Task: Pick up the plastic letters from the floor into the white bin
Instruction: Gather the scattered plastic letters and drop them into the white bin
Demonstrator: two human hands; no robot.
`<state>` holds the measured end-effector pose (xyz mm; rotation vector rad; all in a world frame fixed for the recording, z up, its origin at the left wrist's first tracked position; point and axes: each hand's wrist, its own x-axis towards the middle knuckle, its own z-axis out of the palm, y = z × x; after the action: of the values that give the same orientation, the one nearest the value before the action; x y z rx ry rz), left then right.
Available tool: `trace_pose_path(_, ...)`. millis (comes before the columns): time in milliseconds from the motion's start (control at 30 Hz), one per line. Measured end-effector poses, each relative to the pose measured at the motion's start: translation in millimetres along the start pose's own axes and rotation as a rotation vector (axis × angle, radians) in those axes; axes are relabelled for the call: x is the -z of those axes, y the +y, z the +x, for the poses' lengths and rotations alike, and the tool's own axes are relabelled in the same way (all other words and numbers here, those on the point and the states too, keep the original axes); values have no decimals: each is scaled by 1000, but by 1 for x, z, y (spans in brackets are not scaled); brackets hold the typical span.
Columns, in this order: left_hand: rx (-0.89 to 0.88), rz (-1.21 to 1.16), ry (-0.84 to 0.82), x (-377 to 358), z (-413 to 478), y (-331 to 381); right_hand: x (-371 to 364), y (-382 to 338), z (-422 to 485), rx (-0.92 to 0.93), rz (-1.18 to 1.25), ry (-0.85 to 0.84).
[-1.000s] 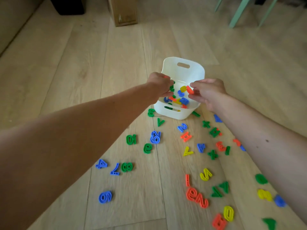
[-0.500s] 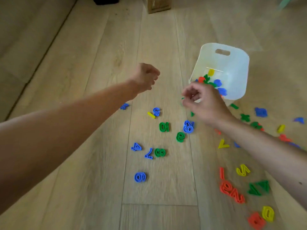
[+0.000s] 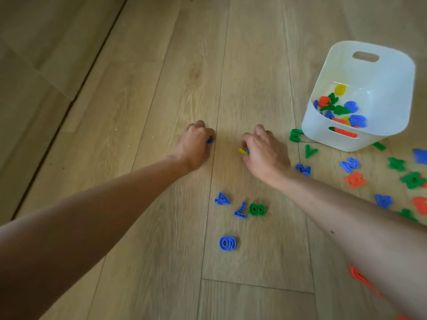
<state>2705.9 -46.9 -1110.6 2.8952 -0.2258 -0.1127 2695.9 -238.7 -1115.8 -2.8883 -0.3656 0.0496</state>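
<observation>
On the floor (image 3: 161,65) at left, left hand (image 3: 195,146) is curling round a blue letter (image 3: 209,141). Just beside it, right hand (image 3: 265,151) is pinching a yellow letter (image 3: 243,151) (a second piece may be lying under the fingers; too blurred to tell). Bin (image 3: 381,72) is standing to the right and slightly beyond, nearer the right hand, already holding letters. Half a second earlier both hands were hovering above the floor; now both are reaching down onto it.

Bare floor (image 3: 150,77) left, ahead; scattered letters (image 3: 350,164) crowd white bin (image 3: 318,130) front.
</observation>
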Motion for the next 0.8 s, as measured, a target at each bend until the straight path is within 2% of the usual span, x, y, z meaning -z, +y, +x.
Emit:
trace_pose_path(167,-85,-236,16,13,-25,22,-2,0,4,30,21,-17)
trace_pose_path(267,-196,-311,-63,13,-66,37,12,2,-2,56,189,-52)
trace_pose_path(367,-325,-255,-120,-3,-98,39,32,6,-28,154,317,-112)
trace_pose_path(467,-434,-131,-92,-15,-113,30,35,7,-68,249,317,-228)
trace_pose_path(667,-486,-53,-44,-18,-120,22,24,5,-106,354,162,-258)
trace_pose_path(800,-457,-46,-61,-15,-122,24,17,3,-114,367,71,-289)
